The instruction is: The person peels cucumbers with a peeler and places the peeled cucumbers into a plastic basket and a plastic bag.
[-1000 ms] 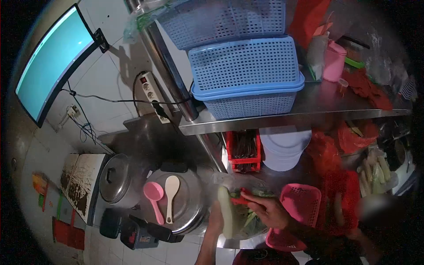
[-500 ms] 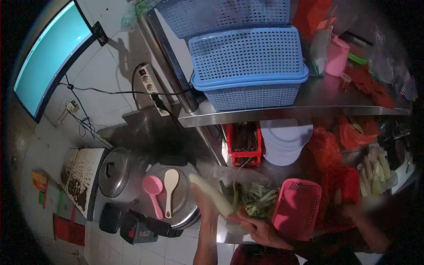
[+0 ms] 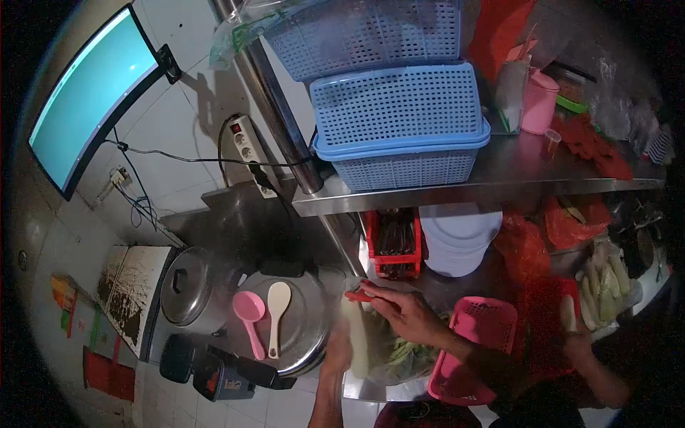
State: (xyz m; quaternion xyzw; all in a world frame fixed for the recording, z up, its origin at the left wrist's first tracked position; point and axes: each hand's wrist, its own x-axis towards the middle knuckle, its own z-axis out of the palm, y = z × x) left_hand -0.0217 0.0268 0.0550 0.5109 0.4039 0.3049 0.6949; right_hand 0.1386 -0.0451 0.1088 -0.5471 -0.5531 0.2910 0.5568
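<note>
Vegetable (image 3: 357,346), right hand (image 3: 408,314) at far end

A screen (image 3: 96,100) glows turquoise amid dim light, glare streaking a metal post (image 3: 280,110) and shadow marking the wall (image 3: 160,121); lens distortion bends the view's blackened edges.

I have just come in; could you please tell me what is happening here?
The person's left grip holds a long pale vegetable; the right grip holds a red tool by its far end. Leafy greens lie beside it, near a pink basket. At right, another person's grip is at a smaller pale piece.
</note>
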